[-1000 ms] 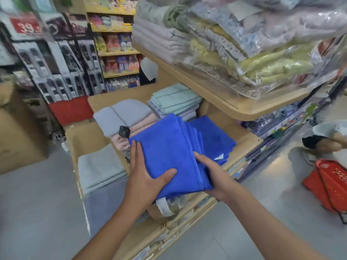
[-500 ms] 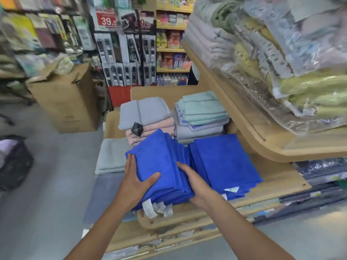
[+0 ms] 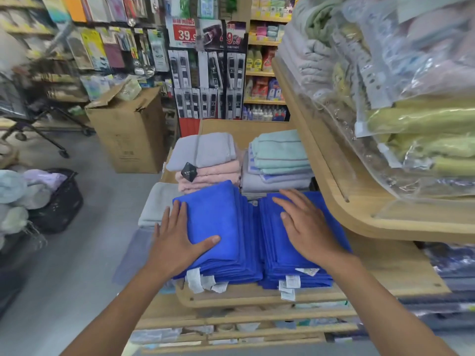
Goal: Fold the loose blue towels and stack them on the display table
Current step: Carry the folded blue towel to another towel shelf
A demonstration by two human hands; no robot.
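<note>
Our flat hands grip nothing
left hand (image 3: pixel 177 242) on left folded blue towel stack (image 3: pixel 221 214), right hand (image 3: pixel 305 227) on right stack (image 3: pixel 277 260), front edge of wooden table (image 3: pixel 385 268)

Our right hand (image 3: pixel 305 227) left the blue stack (image 3: pixel 221 222) under our left hand (image 3: pixel 174 240); now flat on the neighbouring stack (image 3: pixel 276 255).

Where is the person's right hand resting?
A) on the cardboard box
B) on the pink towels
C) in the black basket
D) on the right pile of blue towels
D: the right hand lies flat, fingers spread, on the right blue pile, while the left hand rests on the left blue pile.
</note>
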